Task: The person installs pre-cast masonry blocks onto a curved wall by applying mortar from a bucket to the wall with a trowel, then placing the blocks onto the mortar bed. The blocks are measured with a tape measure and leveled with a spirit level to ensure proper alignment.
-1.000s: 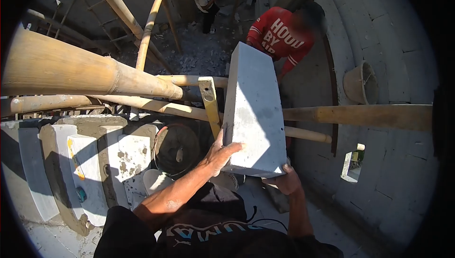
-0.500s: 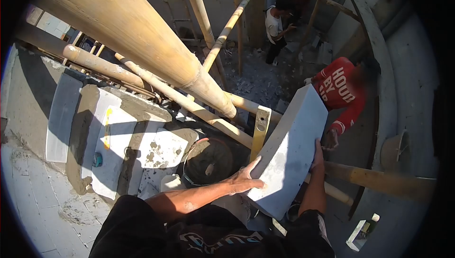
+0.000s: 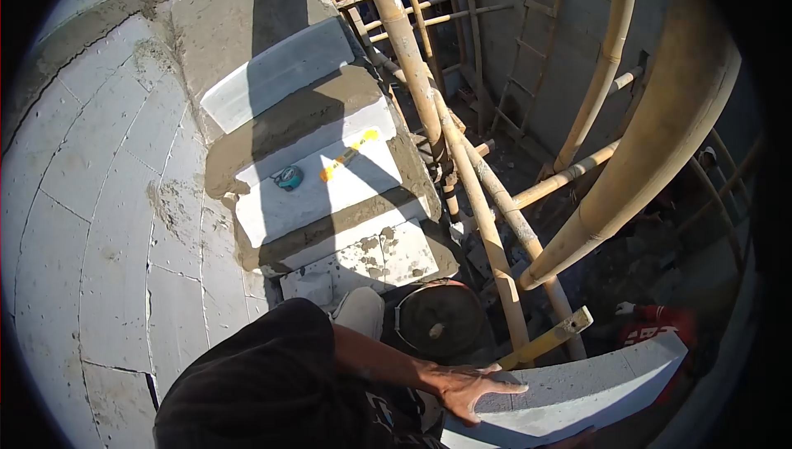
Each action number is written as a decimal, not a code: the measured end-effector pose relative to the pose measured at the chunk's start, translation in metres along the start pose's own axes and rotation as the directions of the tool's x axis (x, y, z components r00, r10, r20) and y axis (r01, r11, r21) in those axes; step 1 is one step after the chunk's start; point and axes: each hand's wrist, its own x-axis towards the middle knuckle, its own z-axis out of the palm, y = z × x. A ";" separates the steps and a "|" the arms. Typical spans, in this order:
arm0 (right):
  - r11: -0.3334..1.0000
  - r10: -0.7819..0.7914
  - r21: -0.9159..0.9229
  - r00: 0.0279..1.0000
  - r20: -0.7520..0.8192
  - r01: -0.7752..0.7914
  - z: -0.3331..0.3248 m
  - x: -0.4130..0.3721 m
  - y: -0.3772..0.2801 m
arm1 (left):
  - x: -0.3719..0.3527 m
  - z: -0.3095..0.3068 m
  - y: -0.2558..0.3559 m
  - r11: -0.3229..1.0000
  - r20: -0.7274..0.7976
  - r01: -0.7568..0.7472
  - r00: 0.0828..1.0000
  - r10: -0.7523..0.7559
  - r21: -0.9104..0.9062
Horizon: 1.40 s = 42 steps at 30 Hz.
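Observation:
A long pale grey lightweight concrete block (image 3: 590, 387) lies across the lower right of the head view. My left hand (image 3: 474, 389) grips its near end, thumb and fingers spread over the top edge. Of my right hand (image 3: 575, 439) only a shadowed part shows at the bottom of the view, against the block's lower side; most of it is hidden. A yellow spirit level (image 3: 549, 339) slants up just behind the block. Beside my left forearm is a black bucket (image 3: 441, 321) of mortar.
Block steps (image 3: 318, 189) bedded in mortar rise ahead, carrying a teal tape measure (image 3: 287, 177) and a yellow tool (image 3: 351, 155). Bamboo poles (image 3: 602, 210) cross the right side above a lower floor. A person in a red sleeve (image 3: 660, 317) is behind the block. A block wall (image 3: 115, 226) stands left.
My view has swung left toward the steps. The block, tilted up earlier, now lies flatter and lower in view, still in my hands. The person in red appears lower, mostly behind it.

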 end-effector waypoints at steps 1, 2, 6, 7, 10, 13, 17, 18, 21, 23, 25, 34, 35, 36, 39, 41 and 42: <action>1.000 0.015 -0.015 1.000 0.012 -0.015 0.018 -0.005 0.010 | -0.021 -0.014 0.018 0.996 0.049 0.087 0.995 -0.087 0.009; 0.999 0.028 -0.034 0.999 0.032 -0.027 0.037 -0.010 0.021 | -0.040 -0.025 0.028 0.996 0.029 0.066 0.997 -0.068 0.051; 0.994 0.063 -0.098 0.994 0.084 -0.054 0.095 -0.032 0.054 | -0.115 -0.047 0.047 0.957 -0.159 -0.076 0.979 0.124 0.281; 0.991 0.066 -0.122 0.993 0.099 -0.054 0.109 -0.036 0.061 | -0.133 -0.055 0.052 0.937 -0.195 -0.089 0.967 0.162 0.338; 0.984 0.065 -0.173 0.991 0.119 -0.044 0.140 -0.052 0.078 | -0.186 -0.074 0.058 0.854 -0.298 -0.113 0.907 0.297 0.508; 0.976 0.041 -0.219 0.991 0.126 -0.012 0.168 -0.069 0.096 | -0.242 -0.107 0.089 0.812 -0.282 -0.061 0.921 0.270 0.580; 0.961 -0.011 -0.272 0.992 0.128 0.046 0.204 -0.100 0.121 | -0.325 -0.131 0.118 0.708 -0.445 -0.008 0.773 0.453 0.706; 0.957 -0.033 -0.283 0.992 0.125 0.068 0.213 -0.111 0.126 | -0.349 -0.134 0.127 0.720 -0.493 0.024 0.745 0.449 0.693; 0.945 -0.083 -0.308 0.990 0.111 0.113 0.248 -0.151 0.135 | -0.441 -0.129 0.130 0.905 -0.835 0.116 0.446 0.321 0.410; 0.940 -0.130 -0.303 0.987 0.097 0.154 0.271 -0.178 0.137 | -0.463 -0.122 0.075 0.970 -0.928 -0.189 0.311 0.207 0.153; 0.928 -0.178 -0.316 0.979 0.095 0.200 0.291 -0.206 0.140 | -0.460 -0.099 0.028 0.908 -0.964 -0.417 0.219 0.151 0.048; 0.836 -0.425 -0.313 0.892 0.152 0.451 0.382 -0.311 0.134 | -0.480 -0.103 0.003 0.649 -0.992 -0.761 -0.073 -0.101 -0.010; 0.813 -0.464 -0.310 0.870 0.167 0.493 0.391 -0.322 0.128 | -0.486 -0.109 -0.002 0.717 -0.991 -0.695 -0.046 -0.129 -0.061; 0.780 -0.515 -0.303 0.836 0.186 0.548 0.401 -0.331 0.122 | -0.491 -0.115 -0.008 0.777 -0.987 -0.620 -0.019 -0.157 -0.111; 0.631 -0.690 -0.276 0.687 0.227 0.725 0.436 -0.363 0.087 | -0.508 -0.123 -0.017 0.702 -0.977 -0.683 0.094 -0.194 -0.205; 0.481 -0.812 -0.227 0.528 0.248 0.847 0.463 -0.387 0.056 | -0.514 -0.136 -0.014 0.148 -0.993 -0.984 -0.108 -0.040 0.101; 0.390 -0.866 -0.198 0.431 0.255 0.900 0.477 -0.400 0.037 | -0.519 -0.138 -0.015 0.124 -0.991 -0.983 -0.135 -0.017 0.132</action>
